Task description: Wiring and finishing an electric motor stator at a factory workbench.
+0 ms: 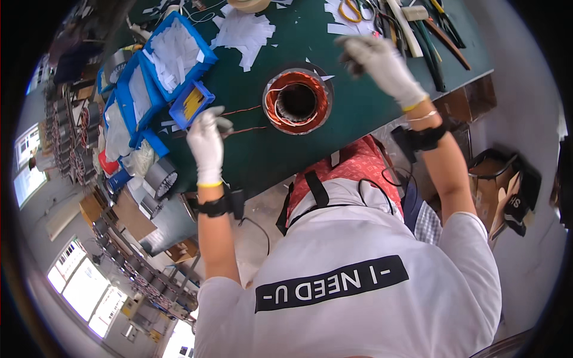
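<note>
A round motor stator [327, 101] with orange-red copper windings [280, 113] stands on the green table, its bore facing up. Two twisted copper leads [246, 110] run from it toward my left hand [208, 140], in a white glove. Its fingertips are apart beside the leads; I see no firm grip on them. A small blue box with yellow strips [194, 101] lies just beyond that hand. Right of the stator, my gloved right hand [382, 67] is raised, slightly blurred, fingers apart with nothing visible in them. Scissors with orange handles [351, 11] lie just beyond it.
Blue trays [206, 52] of white paper slips stand at the left. White paper scraps [245, 33] lie at the back. A hammer [418, 14] and several other hand tools sit at the right, near the table edge [477, 76]. Cardboard boxes [492, 185] stand beyond.
</note>
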